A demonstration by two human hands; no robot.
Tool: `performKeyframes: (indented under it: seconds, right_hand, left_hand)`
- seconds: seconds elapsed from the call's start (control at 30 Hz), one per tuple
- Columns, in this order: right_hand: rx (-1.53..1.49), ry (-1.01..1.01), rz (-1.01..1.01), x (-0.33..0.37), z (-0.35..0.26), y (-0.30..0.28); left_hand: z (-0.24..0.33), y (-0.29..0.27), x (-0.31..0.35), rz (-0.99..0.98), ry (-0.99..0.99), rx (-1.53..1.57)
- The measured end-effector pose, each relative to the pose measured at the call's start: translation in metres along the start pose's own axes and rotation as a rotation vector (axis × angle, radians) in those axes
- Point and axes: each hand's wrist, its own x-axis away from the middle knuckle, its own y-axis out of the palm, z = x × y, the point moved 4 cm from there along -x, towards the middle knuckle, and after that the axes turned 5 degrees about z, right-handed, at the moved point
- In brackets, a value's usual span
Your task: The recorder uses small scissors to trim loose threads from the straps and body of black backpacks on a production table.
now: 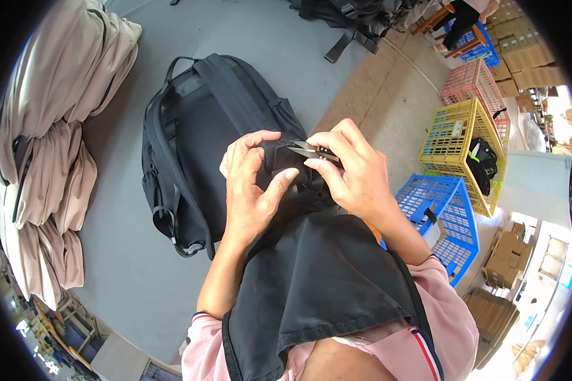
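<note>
A black backpack (196, 143) lies on the grey table (117, 209) in front of me, its straps facing up. At its right side, my left hand (248, 190) pinches a black padded piece of it, perhaps the shoulder strap (283, 157), between thumb and fingers. My right hand (357, 166) is closed around a small pair of thread snips (309, 151). The slim metal blades point left and sit at the piece's edge, close to the left fingertips. Whether a thread lies between the blades is too small to tell. A black apron (324, 273) covers my lap.
Beige bags (63, 101) are piled along the table's left side. More black bags (346, 13) lie at its far end. To the right, on the floor, stand blue (442, 216), yellow (457, 136) and pink (473, 86) plastic crates. Cardboard boxes (508, 257) and a seated person (461, 22) are farther off.
</note>
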Motion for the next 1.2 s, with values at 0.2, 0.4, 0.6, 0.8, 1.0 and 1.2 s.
performKeyframes:
  seconds: [0.2, 0.4, 0.6, 0.8, 1.0, 1.2]
  right_hand:
    - [0.049, -0.122, 0.096, -0.002, -0.004, 0.002]
    - [0.099, -0.235, 0.187, -0.001, -0.009, 0.005]
    - [0.097, -0.219, 0.189, 0.002, -0.009, 0.005]
    - [0.17, -0.278, 0.205, 0.002, -0.01, 0.005]
    - [-0.351, -0.003, 0.249, 0.0, 0.007, -0.008]
    - [-0.791, 0.37, -0.132, -0.006, 0.026, 0.037]
  left_hand:
    - [-0.004, 0.001, 0.001, -0.007, -0.151, 0.277]
    - [-0.007, 0.003, 0.004, -0.022, -0.213, 0.384]
    - [-0.009, 0.004, 0.008, -0.045, -0.295, 0.529]
    - [-0.01, 0.005, 0.008, -0.06, -0.321, 0.555]
    - [-0.019, -0.011, 0.015, 0.201, -0.33, 0.414]
    - [-0.008, 0.017, 0.04, -0.172, -0.908, 1.523]
